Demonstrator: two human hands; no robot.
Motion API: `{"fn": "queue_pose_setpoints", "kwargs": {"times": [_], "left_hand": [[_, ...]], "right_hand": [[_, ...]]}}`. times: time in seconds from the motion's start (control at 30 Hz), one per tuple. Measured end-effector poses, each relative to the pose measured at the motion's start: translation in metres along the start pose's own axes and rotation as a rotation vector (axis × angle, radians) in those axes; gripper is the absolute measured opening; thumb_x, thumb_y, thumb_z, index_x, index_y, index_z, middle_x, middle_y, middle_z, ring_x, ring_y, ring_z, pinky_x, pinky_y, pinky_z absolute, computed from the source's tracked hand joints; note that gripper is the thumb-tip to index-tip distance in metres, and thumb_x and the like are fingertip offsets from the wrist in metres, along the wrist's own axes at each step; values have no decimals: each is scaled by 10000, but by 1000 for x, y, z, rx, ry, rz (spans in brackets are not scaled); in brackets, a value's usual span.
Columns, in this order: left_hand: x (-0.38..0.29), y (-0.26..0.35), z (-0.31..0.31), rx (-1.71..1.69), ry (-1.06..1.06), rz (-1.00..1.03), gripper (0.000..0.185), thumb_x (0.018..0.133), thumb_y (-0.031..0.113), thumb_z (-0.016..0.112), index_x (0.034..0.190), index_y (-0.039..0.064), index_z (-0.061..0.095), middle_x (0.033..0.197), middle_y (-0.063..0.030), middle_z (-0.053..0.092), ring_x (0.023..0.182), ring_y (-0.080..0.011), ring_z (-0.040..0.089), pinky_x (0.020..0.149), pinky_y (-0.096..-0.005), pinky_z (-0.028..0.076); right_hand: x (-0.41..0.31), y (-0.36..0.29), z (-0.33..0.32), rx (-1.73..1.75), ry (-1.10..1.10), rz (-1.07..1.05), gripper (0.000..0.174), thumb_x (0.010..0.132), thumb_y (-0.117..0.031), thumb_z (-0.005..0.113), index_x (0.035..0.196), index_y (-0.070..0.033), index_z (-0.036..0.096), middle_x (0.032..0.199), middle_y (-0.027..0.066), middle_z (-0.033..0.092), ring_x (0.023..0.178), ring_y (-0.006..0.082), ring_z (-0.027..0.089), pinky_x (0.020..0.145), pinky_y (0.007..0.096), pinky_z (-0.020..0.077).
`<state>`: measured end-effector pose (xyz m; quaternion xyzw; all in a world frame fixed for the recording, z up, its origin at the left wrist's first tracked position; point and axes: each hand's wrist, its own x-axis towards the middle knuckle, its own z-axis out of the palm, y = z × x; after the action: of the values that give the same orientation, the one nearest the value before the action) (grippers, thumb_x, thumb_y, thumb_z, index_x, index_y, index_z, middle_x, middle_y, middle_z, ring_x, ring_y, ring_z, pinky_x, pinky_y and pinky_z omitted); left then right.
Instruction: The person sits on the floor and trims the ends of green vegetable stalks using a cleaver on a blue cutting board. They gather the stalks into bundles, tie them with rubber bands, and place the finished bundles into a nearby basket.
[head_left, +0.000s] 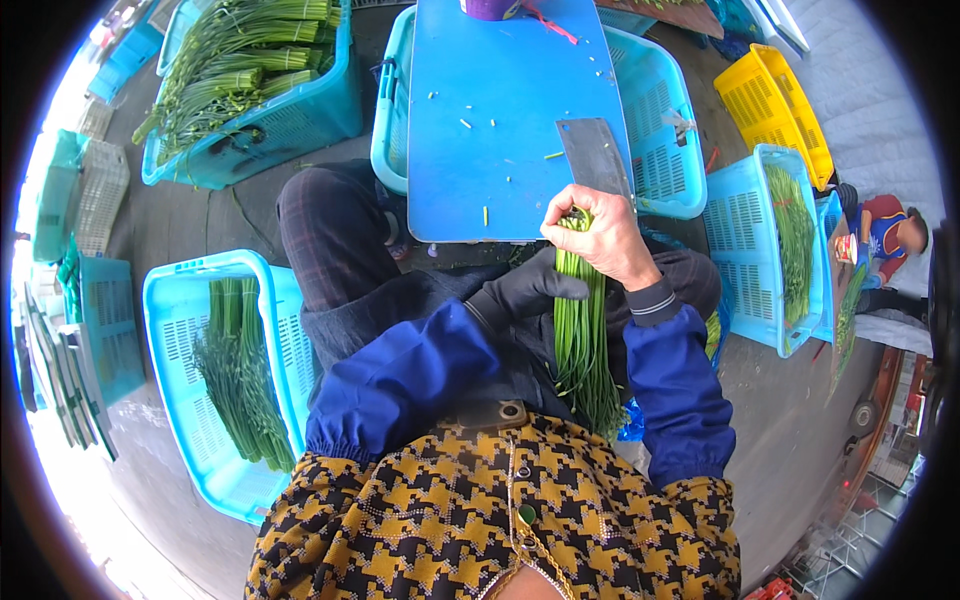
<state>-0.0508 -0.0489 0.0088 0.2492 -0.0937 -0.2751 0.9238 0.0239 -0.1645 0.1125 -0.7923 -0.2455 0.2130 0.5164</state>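
Observation:
A bunch of long green flowering chive stems (581, 330) hangs upright in front of me, its budded tips down by my lap. My left hand (536, 285), in a dark glove, grips the bunch below its top. Around the cut ends at the top closes my bare right hand (600, 232), thumb and fingers wrapped on the stems. Just beyond lies a cleaver (595, 156) with a dark blade, flat on the blue board (517, 90); its handle end is hidden by my right hand. Small cut stem ends are scattered over the board.
Bundled stems fill a turquoise crate (300, 124) at upper left; another crate (206, 266) at left holds several bundles. At right stand a turquoise crate (735, 225) of stems and a yellow crate (780, 112). A co-worker (889, 240) sits beyond. A purple container (491, 7) stands on the board's far end.

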Motion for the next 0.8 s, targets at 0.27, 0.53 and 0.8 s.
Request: {"fn": "queue_pose_setpoints", "kwargs": {"times": [0.27, 0.53, 0.8], "left_hand": [[3, 2, 18, 31, 156, 52, 337, 845, 133, 745, 1129, -6, 627, 1000, -76, 691, 910, -162, 677, 796, -315, 558], [3, 11, 20, 65, 126, 67, 401, 817, 62, 705, 1191, 15, 569, 988, -73, 658, 879, -178, 661, 773, -331, 556], [2, 5, 16, 5, 146, 56, 436, 863, 166, 739, 1236, 38, 552, 996, -62, 659, 889, -179, 662, 780, -335, 562]], "right_hand": [[14, 8, 0, -19, -86, -113, 310, 813, -98, 787, 1060, -59, 603, 940, 38, 681, 910, 139, 653, 838, 308, 523], [7, -3, -42, 171, -241, 16, 627, 875, -178, 764, 1423, -62, 482, 1289, 109, 636, 1243, 195, 568, 1050, 366, 449], [4, -3, -18, -89, 132, -171, 257, 837, -4, 751, 1089, -41, 713, 957, 50, 725, 928, 141, 698, 832, 278, 541]]}}
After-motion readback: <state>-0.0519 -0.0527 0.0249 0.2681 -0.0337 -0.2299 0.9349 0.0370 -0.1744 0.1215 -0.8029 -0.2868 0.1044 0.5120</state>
